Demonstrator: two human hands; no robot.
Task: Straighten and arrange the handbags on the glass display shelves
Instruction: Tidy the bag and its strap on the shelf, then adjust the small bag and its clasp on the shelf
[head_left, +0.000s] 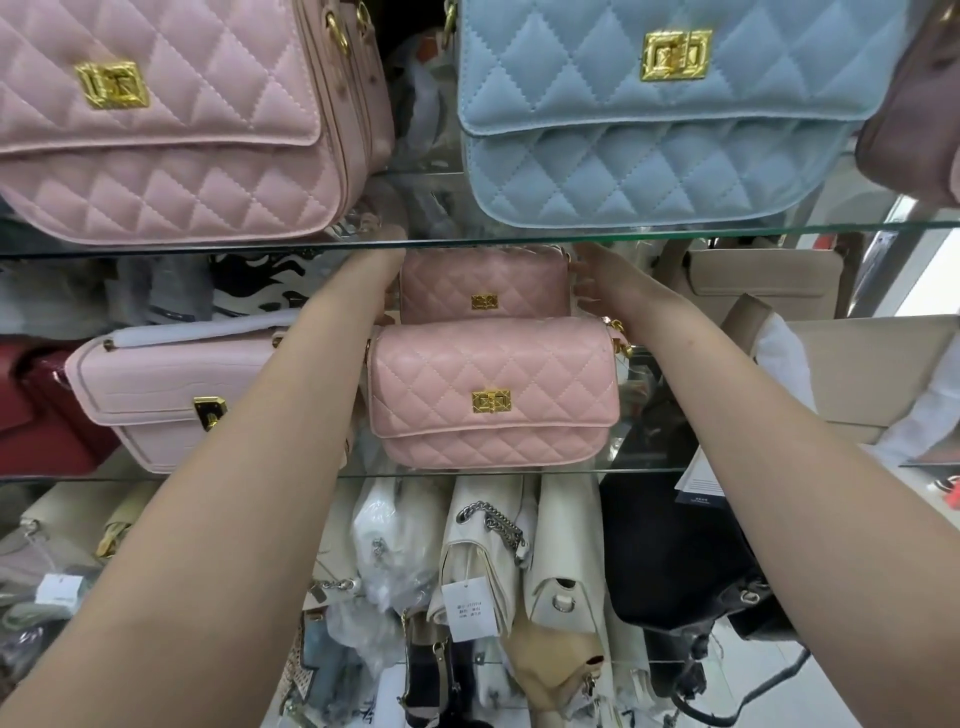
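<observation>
This is a handbag shop. Quilted handbags (649, 156) with gold clasps (675, 54) stand facing out on tiered glass shelves (727, 227). Below them more bags, some in plastic wrap (395, 540), are packed upright, one carrying a paper tag (465, 603).

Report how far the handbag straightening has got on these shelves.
Done, by the look: the large pink bag and blue bag on the top shelf face front, as does the front small pink bag. In hand: the left hand and right hand flank the rear small pink bag; their grip is hidden. Remaining: the pale croc bag looks skewed, and the bottom heap of wrapped bags unsorted.
</observation>
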